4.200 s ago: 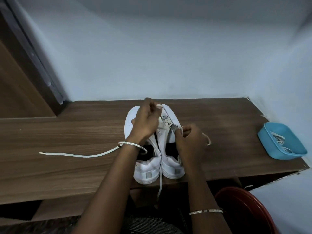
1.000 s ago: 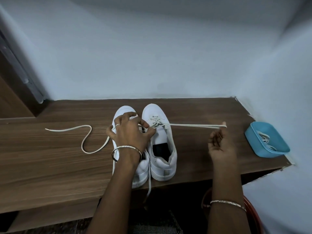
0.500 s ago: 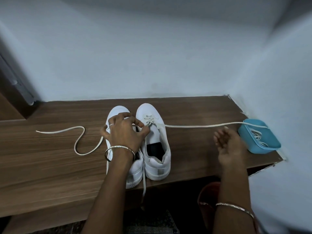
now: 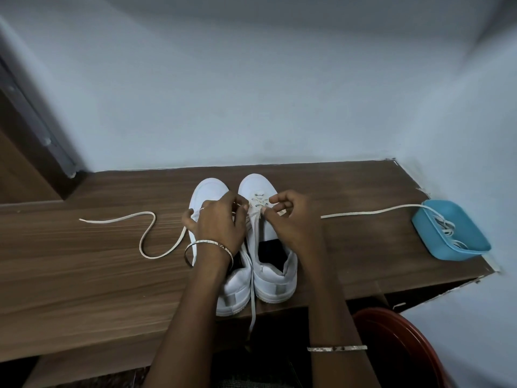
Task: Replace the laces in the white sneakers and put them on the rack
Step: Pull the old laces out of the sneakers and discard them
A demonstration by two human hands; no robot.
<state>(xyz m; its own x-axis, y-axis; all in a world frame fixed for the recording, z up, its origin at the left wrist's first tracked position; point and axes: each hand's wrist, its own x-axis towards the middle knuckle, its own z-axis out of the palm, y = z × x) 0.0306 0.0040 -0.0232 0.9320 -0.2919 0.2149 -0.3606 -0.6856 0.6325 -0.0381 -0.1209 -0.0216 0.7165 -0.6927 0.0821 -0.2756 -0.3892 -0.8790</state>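
Two white sneakers stand side by side on the wooden shelf (image 4: 84, 275), toes away from me: the left sneaker (image 4: 208, 191) and the right sneaker (image 4: 275, 278). My left hand (image 4: 216, 222) lies over the left sneaker, fingertips pinching the lace at the right sneaker's lowest eyelets. My right hand (image 4: 293, 219) pinches the same lace (image 4: 363, 212) on the eyelets' other side. That lace runs right across the shelf into the blue tray. Another lace end (image 4: 145, 236) snakes off to the left.
A blue tray (image 4: 472, 242) holding more white laces sits at the shelf's right end beside the wall. A red round tub (image 4: 405, 348) stands below at the lower right. A dark wooden door frame (image 4: 33, 141) rises at the left.
My right hand has come back from the right, where it had pulled the lace out, and now pinches the lace at the eyelets. The pulled lace lies slack across the shelf.
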